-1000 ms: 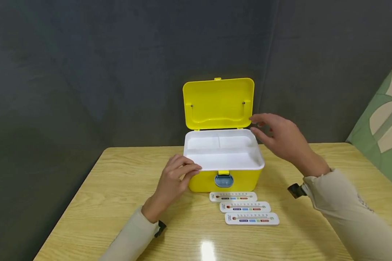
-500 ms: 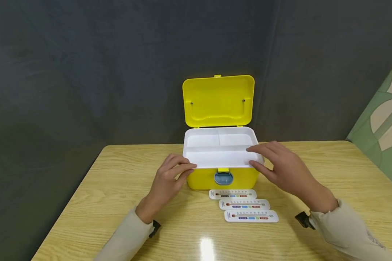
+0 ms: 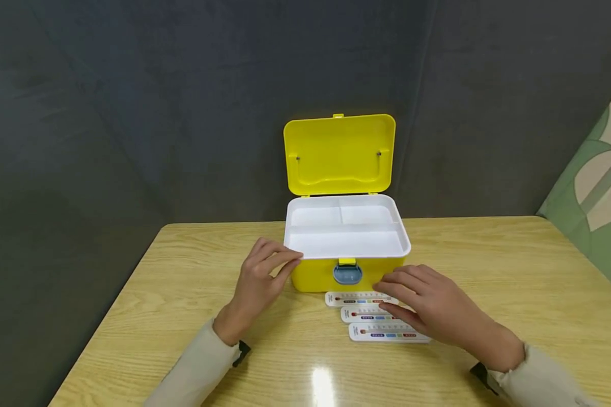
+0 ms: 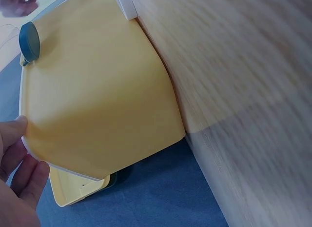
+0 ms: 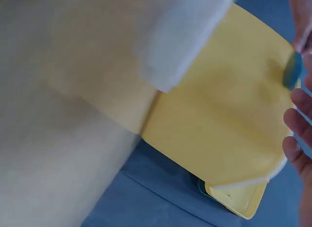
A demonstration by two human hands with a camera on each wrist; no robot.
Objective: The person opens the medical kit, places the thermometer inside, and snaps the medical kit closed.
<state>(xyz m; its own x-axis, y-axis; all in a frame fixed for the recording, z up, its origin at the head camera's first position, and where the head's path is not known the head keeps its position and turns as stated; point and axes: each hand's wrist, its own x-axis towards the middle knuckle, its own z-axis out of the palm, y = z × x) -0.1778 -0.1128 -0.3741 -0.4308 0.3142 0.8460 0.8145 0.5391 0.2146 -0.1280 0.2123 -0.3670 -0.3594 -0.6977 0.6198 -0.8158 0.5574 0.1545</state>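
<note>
A yellow plastic storage box (image 3: 313, 275) has its lid (image 3: 340, 152) raised and a white divided tray (image 3: 348, 244) at its top. My left hand (image 3: 258, 282) pinches the rim at the box's front left corner; in the left wrist view its thumb and fingers (image 4: 36, 180) meet that edge. Three white thermometers lie before the box: the back one (image 3: 358, 298), the middle one (image 3: 358, 314) and the front one (image 3: 387, 333). Over their right ends hovers my right hand (image 3: 435, 305), fingers loosely bent, partly covering them.
The box's blue-grey latch (image 3: 347, 275) hangs down at the front. Everything stands on a wood-grain table (image 3: 193, 271), its far edge against a dark cloth backdrop (image 3: 209, 113). A green and beige patterned panel (image 3: 601, 186) slants at the right.
My right hand has come down from beside the lid, past the tray's right side, to the thermometers. The left hand keeps its place at the box's corner.
</note>
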